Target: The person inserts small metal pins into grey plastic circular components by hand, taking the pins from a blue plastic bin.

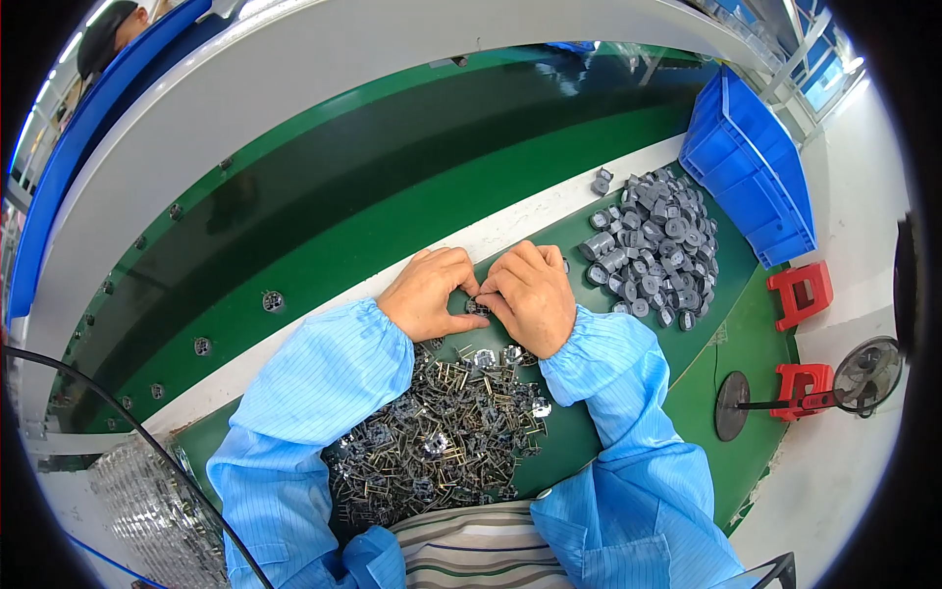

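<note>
My left hand [429,293] and my right hand [531,298] meet over the green work table, fingers closed in a pinch. Between their fingertips is a small round dark part [477,307] with shiny bits, partly hidden by the fingers. Just below it, towards my body, spreads a heap of small dark parts with brass-coloured metal pins [437,432]. Beyond my right hand, to the right, lies a pile of grey round plastic caps [653,250]. One grey piece shows right beside my right hand's fingers.
A green conveyor belt [392,211] runs past behind a white rail [535,211], carrying several small round parts [273,301]. A blue crate [751,162] stands far right. Red stools [800,294] and a fan [867,374] are at right. Stacked clear trays [147,506] sit lower left, near a black cable [147,432].
</note>
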